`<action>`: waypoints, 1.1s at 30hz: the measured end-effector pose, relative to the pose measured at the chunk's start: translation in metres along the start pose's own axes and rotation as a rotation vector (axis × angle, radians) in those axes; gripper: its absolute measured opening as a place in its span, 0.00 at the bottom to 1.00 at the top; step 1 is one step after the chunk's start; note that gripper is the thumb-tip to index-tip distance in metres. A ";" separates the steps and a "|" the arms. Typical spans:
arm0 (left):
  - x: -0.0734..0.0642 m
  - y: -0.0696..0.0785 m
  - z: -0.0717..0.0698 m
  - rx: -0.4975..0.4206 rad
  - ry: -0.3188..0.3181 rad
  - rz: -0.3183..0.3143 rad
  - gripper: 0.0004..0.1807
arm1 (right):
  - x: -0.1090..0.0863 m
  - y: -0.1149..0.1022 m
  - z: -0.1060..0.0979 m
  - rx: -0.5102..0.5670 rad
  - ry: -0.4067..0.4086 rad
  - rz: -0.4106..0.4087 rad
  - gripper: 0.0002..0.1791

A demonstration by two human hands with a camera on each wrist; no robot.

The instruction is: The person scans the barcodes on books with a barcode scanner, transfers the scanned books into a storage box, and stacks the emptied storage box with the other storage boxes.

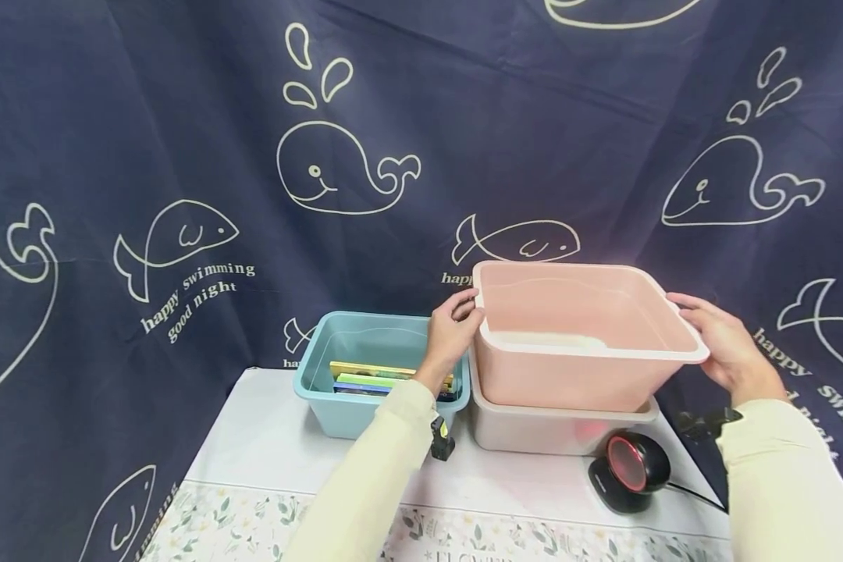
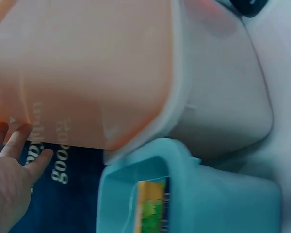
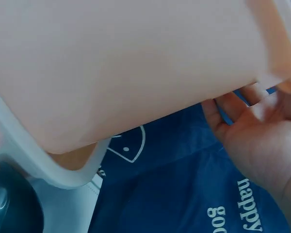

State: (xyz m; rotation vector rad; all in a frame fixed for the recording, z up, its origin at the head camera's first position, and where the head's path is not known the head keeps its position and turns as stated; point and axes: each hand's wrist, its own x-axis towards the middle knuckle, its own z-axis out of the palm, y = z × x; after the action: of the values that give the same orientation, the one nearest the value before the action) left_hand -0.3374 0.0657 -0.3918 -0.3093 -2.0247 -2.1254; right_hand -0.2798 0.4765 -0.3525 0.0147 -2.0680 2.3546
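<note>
A pink plastic bin (image 1: 569, 382) sits partly inside a paler bin (image 1: 534, 429), its upper part well above the lower rim. My left hand (image 1: 452, 332) holds its left rim; in the left wrist view, the fingers (image 2: 13, 141) meet the bin's side. On the opposite side, my right hand (image 1: 727, 347) grips the right rim, with fingertips tucked beneath it in the right wrist view. A gap shows between the pink wall and the lower bin's rim (image 3: 70, 179) at one corner. The pink bin's contents are unclear beyond a whitish patch on its floor.
Left of the stacked bins stands a blue bin (image 1: 337, 417) with several thin books (image 1: 372, 368) inside. A black round device (image 1: 632, 468) with a cord sits at the right front of the white table (image 1: 253, 437). Behind hangs a dark blue curtain (image 1: 421, 156).
</note>
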 end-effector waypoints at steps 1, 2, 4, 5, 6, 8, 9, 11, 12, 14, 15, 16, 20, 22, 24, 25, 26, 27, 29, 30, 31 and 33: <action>-0.002 -0.003 0.000 0.013 0.002 -0.002 0.21 | 0.000 0.003 0.001 -0.002 0.005 0.007 0.20; -0.004 -0.006 0.000 0.020 0.003 -0.006 0.22 | -0.001 0.007 0.002 -0.011 0.013 0.017 0.20; -0.009 -0.012 0.000 0.056 0.006 -0.017 0.22 | -0.002 0.016 0.002 -0.016 0.032 0.032 0.21; -0.011 -0.015 0.001 0.061 0.005 -0.024 0.22 | -0.003 0.021 0.002 -0.017 0.042 0.035 0.21; -0.013 -0.018 0.001 0.065 0.002 -0.030 0.22 | -0.003 0.025 0.002 -0.015 0.051 0.037 0.21; -0.015 -0.024 0.002 0.074 0.001 -0.038 0.23 | -0.004 0.033 0.002 -0.018 0.064 0.038 0.20; -0.017 -0.027 0.003 0.082 0.005 -0.048 0.23 | -0.004 0.037 0.002 -0.019 0.066 0.038 0.19; -0.019 -0.032 0.003 0.094 0.018 -0.068 0.23 | -0.003 0.044 0.002 -0.038 0.067 0.046 0.19; -0.020 -0.035 0.003 0.105 0.024 -0.077 0.24 | -0.003 0.047 0.002 -0.050 0.067 0.054 0.18; -0.023 -0.040 0.004 0.155 0.039 -0.100 0.24 | -0.002 0.053 0.002 -0.087 0.067 0.071 0.18; -0.025 -0.041 0.004 0.174 0.041 -0.106 0.24 | -0.002 0.056 0.003 -0.109 0.073 0.079 0.18; -0.026 -0.043 0.005 0.193 0.041 -0.111 0.24 | -0.002 0.059 0.003 -0.129 0.079 0.088 0.19; -0.033 -0.044 0.008 0.299 0.020 -0.185 0.23 | -0.003 0.073 0.004 -0.277 0.109 0.123 0.21; -0.035 -0.042 0.010 0.347 -0.010 -0.223 0.25 | -0.004 0.080 0.005 -0.357 0.126 0.144 0.23; -0.036 -0.040 0.011 0.391 -0.050 -0.259 0.27 | -0.005 0.084 0.006 -0.452 0.140 0.164 0.26; -0.036 -0.038 0.011 0.421 -0.070 -0.269 0.29 | -0.005 0.085 0.006 -0.484 0.152 0.171 0.28; -0.035 -0.037 0.011 0.444 -0.090 -0.273 0.30 | -0.005 0.085 0.008 -0.520 0.165 0.176 0.30; -0.035 -0.036 0.010 0.468 -0.109 -0.276 0.31 | -0.005 0.085 0.009 -0.548 0.177 0.182 0.31; -0.034 -0.036 0.007 0.507 -0.136 -0.279 0.33 | -0.005 0.084 0.012 -0.618 0.192 0.188 0.33; -0.033 -0.035 0.005 0.521 -0.146 -0.277 0.33 | -0.005 0.083 0.012 -0.655 0.196 0.190 0.34; -0.032 -0.035 0.002 0.532 -0.156 -0.273 0.33 | -0.005 0.082 0.013 -0.693 0.202 0.192 0.34; -0.030 -0.033 -0.006 0.543 -0.173 -0.251 0.33 | -0.008 0.079 0.014 -0.759 0.196 0.190 0.34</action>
State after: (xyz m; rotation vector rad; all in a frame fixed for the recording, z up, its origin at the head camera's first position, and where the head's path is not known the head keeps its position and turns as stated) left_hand -0.3181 0.0611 -0.4322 -0.1629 -2.7600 -1.6086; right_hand -0.2732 0.4519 -0.4294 -0.4082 -2.7808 1.4084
